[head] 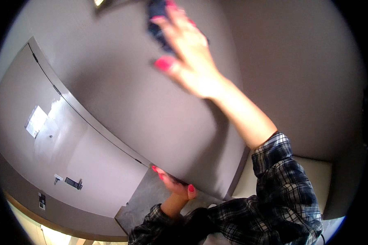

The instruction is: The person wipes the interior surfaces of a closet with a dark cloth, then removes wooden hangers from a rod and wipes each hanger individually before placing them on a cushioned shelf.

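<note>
My right hand (190, 52), with pink-red nails, is raised high over the grey-brown wall (135, 101). Under its spread fingers is a dark blue cloth (158, 30), blurred and partly hidden by the hand. A plaid sleeve (291, 177) is rolled up to that forearm. Lower down, my left hand (176, 185) is close to the bottom of the same wall, thumb apart from the fingers. A dark strip runs along its palm side; whether this is an object or a shadow cannot be made out.
On the left is a closed grey door (89, 156) with a lever handle (74, 183) and a white notice (36, 121) bearing writing. A switch plate (41, 200) is beside it. Grey flooring (147, 193) lies below; a pale cushioned surface (312, 177) is at right. Another wall (288, 76) meets this one.
</note>
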Demonstrator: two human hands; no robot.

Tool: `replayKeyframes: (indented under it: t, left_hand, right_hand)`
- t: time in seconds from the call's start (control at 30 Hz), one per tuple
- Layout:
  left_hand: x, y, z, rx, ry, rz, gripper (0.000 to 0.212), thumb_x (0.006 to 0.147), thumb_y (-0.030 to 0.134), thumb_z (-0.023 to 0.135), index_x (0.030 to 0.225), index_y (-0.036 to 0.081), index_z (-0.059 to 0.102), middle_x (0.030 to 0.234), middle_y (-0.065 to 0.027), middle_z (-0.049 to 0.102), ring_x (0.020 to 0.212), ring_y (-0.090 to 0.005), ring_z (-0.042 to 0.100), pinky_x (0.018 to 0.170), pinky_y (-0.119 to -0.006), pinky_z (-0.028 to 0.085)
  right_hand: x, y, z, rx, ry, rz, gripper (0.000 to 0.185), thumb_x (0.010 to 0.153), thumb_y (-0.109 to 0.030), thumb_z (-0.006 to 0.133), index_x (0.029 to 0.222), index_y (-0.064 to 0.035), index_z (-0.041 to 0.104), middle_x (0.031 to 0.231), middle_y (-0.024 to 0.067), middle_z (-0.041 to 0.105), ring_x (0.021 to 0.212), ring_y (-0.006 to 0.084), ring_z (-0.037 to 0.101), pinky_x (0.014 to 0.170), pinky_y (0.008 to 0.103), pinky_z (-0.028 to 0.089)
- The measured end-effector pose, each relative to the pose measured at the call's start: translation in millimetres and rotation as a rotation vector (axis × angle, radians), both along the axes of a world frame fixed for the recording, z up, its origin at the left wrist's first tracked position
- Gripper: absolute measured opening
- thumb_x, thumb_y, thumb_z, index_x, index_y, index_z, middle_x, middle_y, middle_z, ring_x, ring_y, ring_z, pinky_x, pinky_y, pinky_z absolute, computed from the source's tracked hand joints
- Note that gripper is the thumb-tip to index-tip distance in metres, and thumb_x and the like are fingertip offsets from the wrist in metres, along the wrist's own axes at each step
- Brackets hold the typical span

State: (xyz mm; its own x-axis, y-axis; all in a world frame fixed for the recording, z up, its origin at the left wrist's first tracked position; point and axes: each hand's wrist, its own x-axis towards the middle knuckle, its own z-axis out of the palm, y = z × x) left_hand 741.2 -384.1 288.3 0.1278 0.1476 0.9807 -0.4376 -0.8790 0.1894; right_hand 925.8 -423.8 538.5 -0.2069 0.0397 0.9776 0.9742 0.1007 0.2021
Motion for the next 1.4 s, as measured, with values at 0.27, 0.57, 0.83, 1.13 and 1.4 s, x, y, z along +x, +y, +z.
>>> replayKeyframes:
  t: [0.27, 0.57, 0.83, 1.13, 1.4]
  left_hand:
    - [60, 34, -67, -0.122, -0.487, 0.137, 0.074, 0.088, 0.036, 0.042, 0.146, 0.003, 0.009, 0.143, -0.0205, 0.03, 0.13, -0.0274, 0.032, 0.105, -0.04, 0.028]
    - [24, 10, -15, 0.013, -0.351, 0.24, 0.089, 0.091, 0.062, 0.031, 0.145, -0.004, 0.009, 0.146, -0.0274, 0.025, 0.129, -0.0389, 0.036, 0.107, -0.053, 0.027]
    - [-6, 2, -7, 0.101, -0.015, 0.361, 0.088, 0.094, 0.061, 0.024, 0.145, -0.005, -0.003, 0.152, -0.0231, 0.008, 0.141, -0.0355, 0.014, 0.114, -0.05, 0.01]
    - [36, -7, 6, 0.132, -0.037, 0.779, 0.056, 0.102, 0.033, 0.026, 0.142, -0.005, 0.025, 0.144, -0.0231, 0.032, 0.13, -0.0293, 0.037, 0.106, -0.039, 0.031]
    - [35, -11, 3, 0.05, -0.066, 0.456, 0.08, 0.092, 0.055, 0.034, 0.146, 0.002, 0.01, 0.149, -0.0206, 0.02, 0.136, -0.0302, 0.025, 0.11, -0.047, 0.021]
  right_hand:
    - [-69, -24, -127, -0.355, -0.202, 0.2, 0.07, 0.073, -0.074, 0.048, 0.129, -0.0328, 0.055, 0.146, 0.0082, 0.037, 0.139, 0.0279, 0.027, 0.114, 0.05, 0.007]
    - [77, 10, -69, -0.102, 0.134, -0.042, 0.072, 0.093, -0.06, 0.025, 0.144, -0.0089, 0.03, 0.15, 0.0214, 0.023, 0.14, 0.0354, 0.019, 0.112, 0.0466, 0.018]
    - [197, -4, -143, -0.049, 0.693, 0.124, 0.073, 0.096, -0.055, 0.022, 0.147, -0.0031, 0.017, 0.154, 0.0165, 0.014, 0.144, 0.0294, 0.008, 0.115, 0.04, 0.008]
    - [22, -11, -128, -0.066, 0.399, -0.013, 0.071, 0.082, -0.056, 0.05, 0.138, -0.0145, 0.041, 0.144, 0.0262, 0.032, 0.133, 0.0425, 0.032, 0.108, 0.0522, 0.024]
    - [-19, -43, -249, -0.336, 0.02, 0.216, 0.074, 0.061, -0.057, 0.071, 0.13, -0.0441, 0.049, 0.146, 0.0016, 0.038, 0.134, 0.0249, 0.035, 0.108, 0.0457, 0.023]
